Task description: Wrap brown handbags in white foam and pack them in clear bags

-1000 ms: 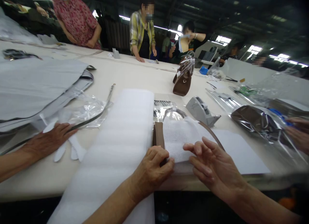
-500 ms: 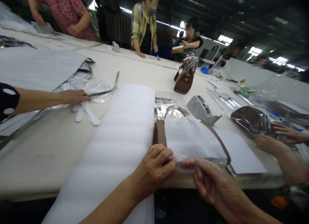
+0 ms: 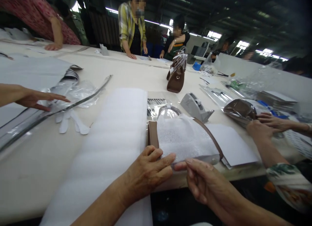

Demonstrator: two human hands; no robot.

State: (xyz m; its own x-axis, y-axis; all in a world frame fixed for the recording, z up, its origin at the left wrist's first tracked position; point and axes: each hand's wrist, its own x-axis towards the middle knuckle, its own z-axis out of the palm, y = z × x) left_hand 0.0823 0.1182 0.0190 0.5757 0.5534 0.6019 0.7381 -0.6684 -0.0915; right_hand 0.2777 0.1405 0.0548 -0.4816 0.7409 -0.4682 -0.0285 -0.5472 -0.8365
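Note:
A brown handbag (image 3: 153, 138) lies flat at the table's near edge, covered by a white foam sheet (image 3: 182, 138). My left hand (image 3: 147, 169) rests on the bag's near left corner, fingers curled over the sheet's edge. My right hand (image 3: 202, 183) pinches the near edge of the sheet beside it, thumb and fingers closed. A long white foam strip (image 3: 114, 138) runs from the table's edge toward the middle, just left of the bag.
A grey tape dispenser (image 3: 195, 106) stands behind the bag, a plastic-wrapped upright brown bag (image 3: 175, 77) farther back. White paper (image 3: 231, 143) lies to the right. Co-workers' hands reach in at left (image 3: 36, 97) and right (image 3: 265, 122). Other people stand at the far edge.
My right hand came down from above the sheet to its near edge and closed on it. My left fingers spread flatter. The co-worker's left-side hand shifted further left along the plastic strap.

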